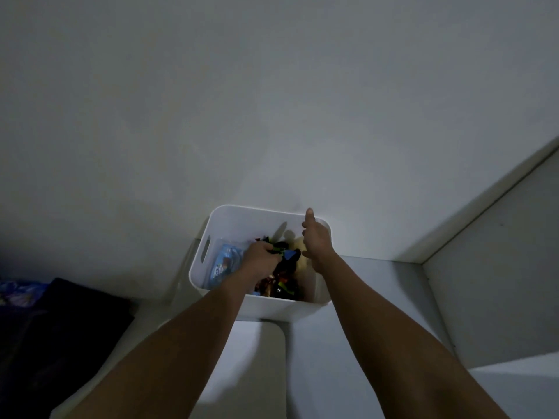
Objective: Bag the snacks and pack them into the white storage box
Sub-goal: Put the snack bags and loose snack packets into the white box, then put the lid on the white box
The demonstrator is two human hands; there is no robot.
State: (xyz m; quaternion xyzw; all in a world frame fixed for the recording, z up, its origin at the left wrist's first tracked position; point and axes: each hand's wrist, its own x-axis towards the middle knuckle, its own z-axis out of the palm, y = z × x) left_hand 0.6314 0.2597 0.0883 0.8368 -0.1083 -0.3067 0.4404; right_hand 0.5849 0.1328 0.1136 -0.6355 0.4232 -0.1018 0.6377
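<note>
Two bare forearms [193, 328] reach forward to a white plastic storage box [266, 308] straight ahead on the pale surface [366, 297]. The left hand [261, 256], inside it, curls round colourful wrapped snacks [281, 281]. The right hand [317, 240] hovers with straight fingers above the box's right side, holding nothing.

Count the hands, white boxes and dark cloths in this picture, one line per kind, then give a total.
Hands: 2 (left hand, right hand)
White storage box: 1
Dark cloth: 1
Total: 4
Snacks in the box: too jumbled to count
</note>
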